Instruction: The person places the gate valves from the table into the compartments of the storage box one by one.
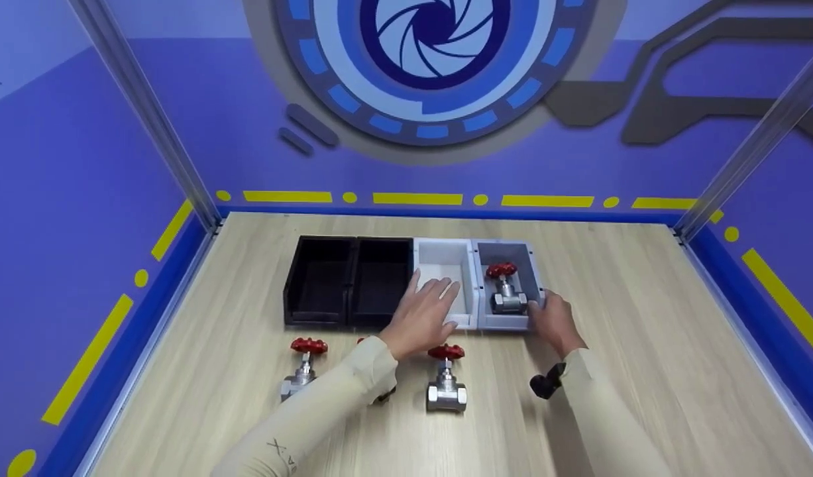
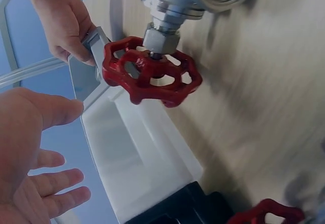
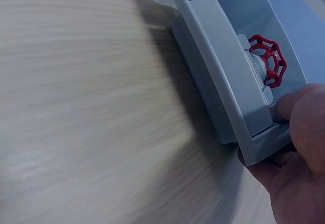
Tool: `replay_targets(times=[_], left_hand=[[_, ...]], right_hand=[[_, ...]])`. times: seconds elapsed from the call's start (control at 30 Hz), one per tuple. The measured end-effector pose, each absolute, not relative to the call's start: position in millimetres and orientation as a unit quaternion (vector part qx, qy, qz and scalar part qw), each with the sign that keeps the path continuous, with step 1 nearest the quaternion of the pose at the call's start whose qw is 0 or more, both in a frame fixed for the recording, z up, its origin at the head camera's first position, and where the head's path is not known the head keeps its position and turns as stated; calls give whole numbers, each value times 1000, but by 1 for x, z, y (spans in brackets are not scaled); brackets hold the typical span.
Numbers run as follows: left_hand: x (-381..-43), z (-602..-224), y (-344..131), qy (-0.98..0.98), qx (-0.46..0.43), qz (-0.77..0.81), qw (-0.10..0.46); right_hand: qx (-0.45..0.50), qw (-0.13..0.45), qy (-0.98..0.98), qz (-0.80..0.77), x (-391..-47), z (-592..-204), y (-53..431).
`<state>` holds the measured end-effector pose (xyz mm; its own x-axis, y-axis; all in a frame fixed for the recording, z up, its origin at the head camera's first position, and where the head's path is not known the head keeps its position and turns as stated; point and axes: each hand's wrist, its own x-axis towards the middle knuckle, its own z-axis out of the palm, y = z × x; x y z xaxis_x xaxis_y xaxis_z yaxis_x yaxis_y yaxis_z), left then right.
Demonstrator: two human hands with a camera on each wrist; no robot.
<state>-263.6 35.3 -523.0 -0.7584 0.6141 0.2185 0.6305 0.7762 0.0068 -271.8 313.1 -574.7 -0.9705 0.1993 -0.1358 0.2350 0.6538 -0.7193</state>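
My right hand (image 1: 554, 324) grips the near right corner of the grey bin (image 3: 223, 66), thumb inside the wall and fingers outside. A gate valve (image 1: 508, 299) with a red handwheel stands in that bin. With fingers stretched out, my left hand (image 1: 422, 317) hovers over the front of the white bin (image 1: 444, 252) and holds nothing. In the left wrist view its thumb and fingers (image 2: 66, 178) are spread apart beside the white bin. Just in front of the bins, a second gate valve (image 1: 446, 387) stands below the left hand.
Two black bins (image 1: 320, 278) adjoin the white one on its left. Another gate valve (image 1: 303, 371) stands at the left, partly behind the left sleeve (image 1: 326, 404). A further red handwheel shows at the left wrist. Blue panels (image 1: 433, 179) enclose the wooden table (image 1: 618, 278).
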Motion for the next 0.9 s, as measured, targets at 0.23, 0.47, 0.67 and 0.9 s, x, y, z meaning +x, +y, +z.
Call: replay_targets(times=[0.23,0.47,0.67,0.9], left_hand=[[-260,-524,28,-937,-331,-39,103],[-256,-525,24,-935,-337,-41,100],[-255,-525,22,-936,-338,-38,96],[-252,-526,21,-935,-340,-48,88]], right_hand=[[112,2,916,-386,-271,-576,313],[120,5,911,-394,-270,-575,312],[109,6,914,-392,-271,-574,316],[87,20,923,-373,-271,-567,322]])
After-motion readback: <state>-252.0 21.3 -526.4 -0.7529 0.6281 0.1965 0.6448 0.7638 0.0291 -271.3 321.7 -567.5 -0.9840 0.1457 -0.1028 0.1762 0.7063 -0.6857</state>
